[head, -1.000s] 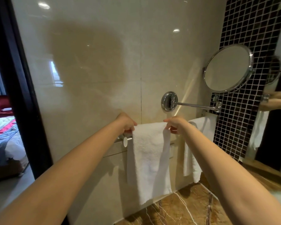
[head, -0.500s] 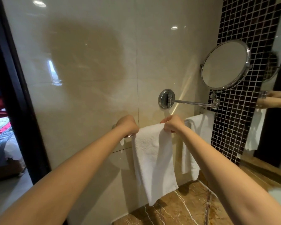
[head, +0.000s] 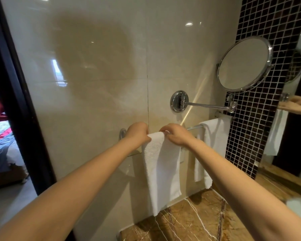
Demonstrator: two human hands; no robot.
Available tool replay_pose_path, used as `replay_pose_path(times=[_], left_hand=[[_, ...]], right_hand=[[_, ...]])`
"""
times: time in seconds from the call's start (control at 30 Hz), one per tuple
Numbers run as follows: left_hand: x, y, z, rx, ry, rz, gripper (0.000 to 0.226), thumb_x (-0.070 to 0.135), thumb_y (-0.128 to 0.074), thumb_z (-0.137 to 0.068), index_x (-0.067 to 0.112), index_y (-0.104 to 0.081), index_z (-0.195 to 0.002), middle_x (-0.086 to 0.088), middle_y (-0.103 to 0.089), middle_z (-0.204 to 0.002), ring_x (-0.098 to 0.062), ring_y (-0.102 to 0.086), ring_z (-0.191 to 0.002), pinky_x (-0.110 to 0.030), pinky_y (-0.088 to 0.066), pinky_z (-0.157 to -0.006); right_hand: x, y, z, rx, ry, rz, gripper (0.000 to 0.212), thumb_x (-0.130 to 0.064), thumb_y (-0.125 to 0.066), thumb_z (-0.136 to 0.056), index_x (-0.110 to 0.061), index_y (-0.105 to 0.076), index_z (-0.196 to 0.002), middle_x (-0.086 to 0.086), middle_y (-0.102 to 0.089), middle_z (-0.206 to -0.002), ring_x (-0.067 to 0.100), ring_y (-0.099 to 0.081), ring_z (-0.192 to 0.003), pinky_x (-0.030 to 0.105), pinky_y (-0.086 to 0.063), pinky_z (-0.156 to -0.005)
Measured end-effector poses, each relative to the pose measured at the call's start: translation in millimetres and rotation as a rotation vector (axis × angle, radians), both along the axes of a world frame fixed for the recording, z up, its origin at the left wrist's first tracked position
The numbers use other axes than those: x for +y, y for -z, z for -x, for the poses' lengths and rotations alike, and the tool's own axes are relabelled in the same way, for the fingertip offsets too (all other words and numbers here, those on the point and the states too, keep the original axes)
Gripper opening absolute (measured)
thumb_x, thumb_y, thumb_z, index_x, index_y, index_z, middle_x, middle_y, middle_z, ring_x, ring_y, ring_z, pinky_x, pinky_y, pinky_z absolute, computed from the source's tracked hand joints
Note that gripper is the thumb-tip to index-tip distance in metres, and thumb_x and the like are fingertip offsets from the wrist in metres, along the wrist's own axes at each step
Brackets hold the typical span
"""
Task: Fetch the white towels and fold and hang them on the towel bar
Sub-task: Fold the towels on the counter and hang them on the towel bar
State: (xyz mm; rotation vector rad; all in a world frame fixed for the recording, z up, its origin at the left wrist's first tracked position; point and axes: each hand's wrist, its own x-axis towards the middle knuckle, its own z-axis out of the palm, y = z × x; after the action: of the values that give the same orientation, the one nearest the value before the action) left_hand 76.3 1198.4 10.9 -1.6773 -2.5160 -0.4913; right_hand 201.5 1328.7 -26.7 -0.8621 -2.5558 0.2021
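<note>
Left hand point(head: 137, 133), right hand point(head: 176, 134) grip towel point(head: 162, 171) at top

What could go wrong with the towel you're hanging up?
1. The folded white towel hangs over the chrome towel bar, its top gripped by the left hand and right hand; released unevenly, it might slide onto the brown marble counter.
2. It hangs lower than the second white towel beside it, so the pair may look uneven.
3. The round chrome swing-arm mirror sits just above; a raised hand could bump it.
</note>
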Motion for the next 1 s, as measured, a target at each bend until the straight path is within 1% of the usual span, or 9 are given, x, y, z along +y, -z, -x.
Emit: replay_pose_path(times=[0.13,0.3,0.4,0.5,0.57,0.63,0.77,0.93,1.0], left_hand=[[-1.2,2.4,-2.8,0.037,-0.007,0.032,0.009,0.016,-0.053,-0.086,0.012,-0.060,-0.082,-0.003,-0.050,-0.069,-0.023,-0.050,-0.075,-0.026,-0.028,-0.054],[-5.8,13.6,-6.6,0.137,0.016,-0.046,0.019,0.020,-0.052,-0.092,0.009,-0.064,-0.103,-0.010,-0.062,-0.106,-0.029,-0.055,-0.105,-0.031,-0.031,-0.077],[-15.4,40.2,-7.5,0.168,0.189,-0.405,0.021,0.011,-0.058,-0.084,0.010,-0.064,-0.104,-0.008,-0.059,-0.106,-0.029,-0.053,-0.104,-0.037,-0.042,-0.083],[-30.5,82.5,-17.5,0.191,0.258,-0.627,0.010,0.012,-0.065,-0.076,0.015,-0.061,-0.085,-0.001,-0.059,-0.087,-0.025,-0.056,-0.085,-0.035,-0.044,-0.073],[-37.4,112.0,-23.7,0.083,0.198,-0.567,0.010,0.023,-0.065,-0.080,0.019,-0.056,-0.082,0.005,-0.057,-0.085,-0.020,-0.055,-0.083,-0.031,-0.043,-0.067],[-34.8,136.2,-24.0,-0.153,0.064,-0.502,0.016,0.034,-0.064,-0.083,0.022,-0.052,-0.086,0.008,-0.054,-0.092,-0.015,-0.053,-0.087,-0.030,-0.046,-0.067],[-18.5,156.2,-14.0,-0.403,-0.194,-0.600,0.035,0.036,-0.071,-0.079,0.016,-0.051,-0.100,0.000,-0.053,-0.107,-0.019,-0.051,-0.099,-0.026,-0.038,-0.074],[-3.4,148.8,-6.2,-0.614,-0.060,-0.661,0.030,0.029,-0.075,-0.077,0.017,-0.056,-0.096,0.001,-0.051,-0.106,-0.010,-0.051,-0.093,-0.016,-0.037,-0.072],[4.2,144.8,-4.2,-0.693,-0.022,-0.640,0.033,0.037,-0.076,-0.072,0.015,-0.060,-0.091,-0.003,-0.060,-0.102,-0.015,-0.058,-0.088,-0.024,-0.046,-0.072]], right_hand=[[-1.2,6.2,0.7,0.021,-0.011,-0.029,0.051,-0.028,-0.030,-0.083,-0.016,-0.067,-0.116,0.007,-0.066,-0.119,0.027,-0.057,-0.109,0.040,-0.046,-0.092],[3.4,12.2,6.0,0.060,-0.017,-0.038,0.050,-0.029,-0.030,-0.081,-0.021,-0.068,-0.111,0.004,-0.068,-0.115,0.027,-0.059,-0.106,0.042,-0.047,-0.089],[-0.1,32.1,-0.3,0.356,0.044,-0.140,0.030,-0.020,-0.044,-0.085,-0.017,-0.068,-0.103,0.003,-0.067,-0.104,0.021,-0.058,-0.099,0.037,-0.047,-0.083],[-12.1,63.6,-13.0,0.733,0.215,-0.034,0.008,-0.007,-0.057,-0.082,-0.013,-0.061,-0.087,0.000,-0.060,-0.091,0.016,-0.054,-0.086,0.028,-0.040,-0.071],[-10.5,84.9,-20.1,0.805,0.298,0.188,0.011,-0.004,-0.058,-0.079,-0.012,-0.058,-0.085,0.001,-0.057,-0.092,0.017,-0.054,-0.083,0.028,-0.045,-0.071],[-4.0,99.5,-24.1,0.779,0.352,0.334,0.013,-0.004,-0.059,-0.075,-0.011,-0.056,-0.086,0.004,-0.056,-0.092,0.021,-0.056,-0.081,0.031,-0.048,-0.071],[7.8,104.8,-20.1,0.780,0.287,0.589,0.020,-0.001,-0.060,-0.078,-0.007,-0.054,-0.096,0.002,-0.058,-0.090,0.019,-0.056,-0.083,0.029,-0.047,-0.073],[20.9,93.2,-13.9,0.875,0.181,0.847,0.009,-0.001,-0.056,-0.079,-0.007,-0.059,-0.085,0.006,-0.059,-0.084,0.024,-0.054,-0.083,0.034,-0.044,-0.074],[22.1,86.0,-13.4,0.896,0.157,0.943,0.010,-0.009,-0.057,-0.073,-0.014,-0.063,-0.079,0.005,-0.060,-0.085,0.026,-0.053,-0.085,0.039,-0.042,-0.078]])
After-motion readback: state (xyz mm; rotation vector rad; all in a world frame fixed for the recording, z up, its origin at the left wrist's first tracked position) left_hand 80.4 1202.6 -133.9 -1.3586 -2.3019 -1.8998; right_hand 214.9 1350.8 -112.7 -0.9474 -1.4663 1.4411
